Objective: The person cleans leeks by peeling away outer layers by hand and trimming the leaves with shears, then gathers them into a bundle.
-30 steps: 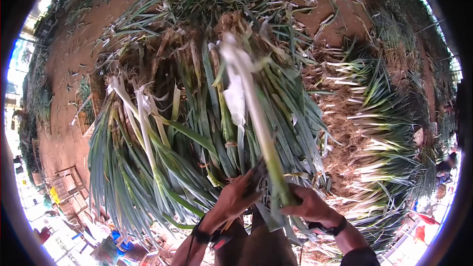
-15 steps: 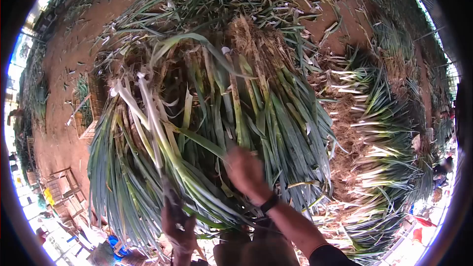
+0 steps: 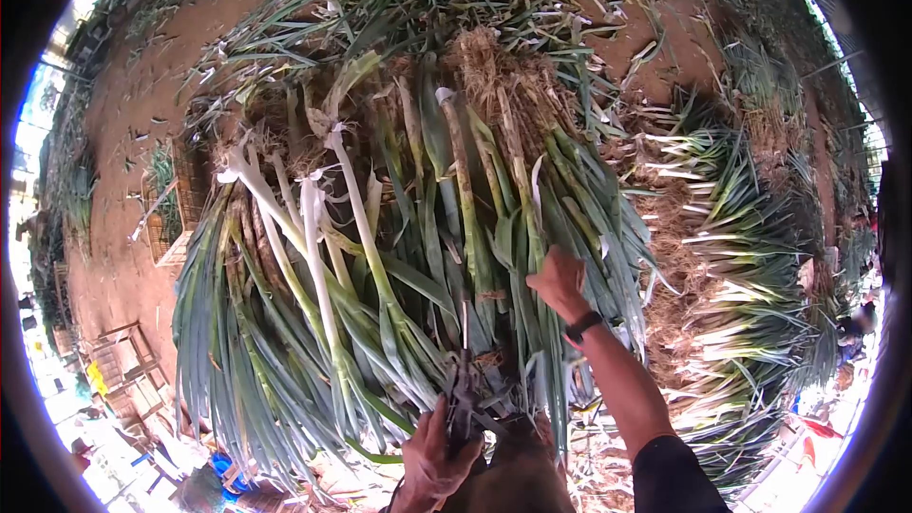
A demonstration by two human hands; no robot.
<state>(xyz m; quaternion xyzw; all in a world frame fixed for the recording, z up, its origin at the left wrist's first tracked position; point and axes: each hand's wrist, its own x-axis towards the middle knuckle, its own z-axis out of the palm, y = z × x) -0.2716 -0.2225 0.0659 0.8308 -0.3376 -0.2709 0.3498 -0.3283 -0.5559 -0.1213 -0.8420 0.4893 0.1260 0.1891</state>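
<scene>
The right hand (image 3: 559, 280) had moved out from the middle and closed its grip on a green onion stalk (image 3: 532, 228) in the big heap (image 3: 399, 256) (half a second earlier it hovered blurred, lower and more central). The left hand (image 3: 432, 456) stayed low, clutching a dark knife (image 3: 463, 399) near the leaf ends.
</scene>
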